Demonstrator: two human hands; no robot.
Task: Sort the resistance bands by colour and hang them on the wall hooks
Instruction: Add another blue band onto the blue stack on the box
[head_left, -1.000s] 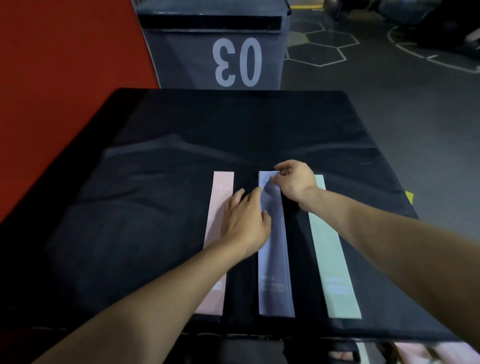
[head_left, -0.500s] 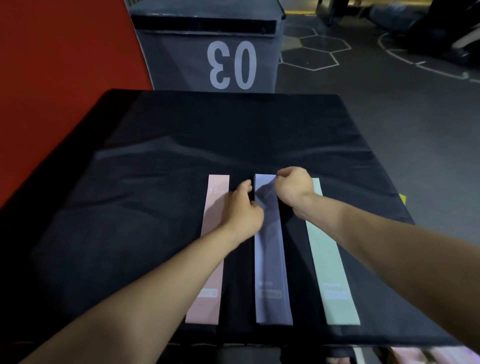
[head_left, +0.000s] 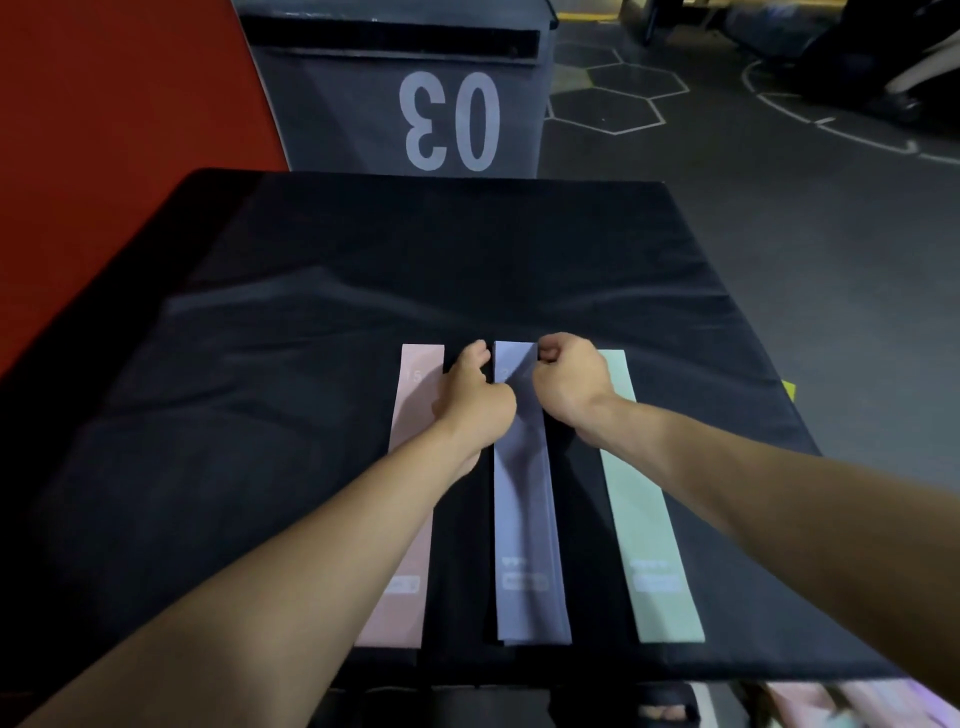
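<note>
Now both hands, left hand; right hand, pinch lilac band top

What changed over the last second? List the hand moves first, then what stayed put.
The left hand went from lying flat and open to curled at the far left corner of the purple band. The right hand closed into a fist at its far right corner. Both now seem to pinch that end. The pink band, the green band and the black cloth stayed as they were.
</note>
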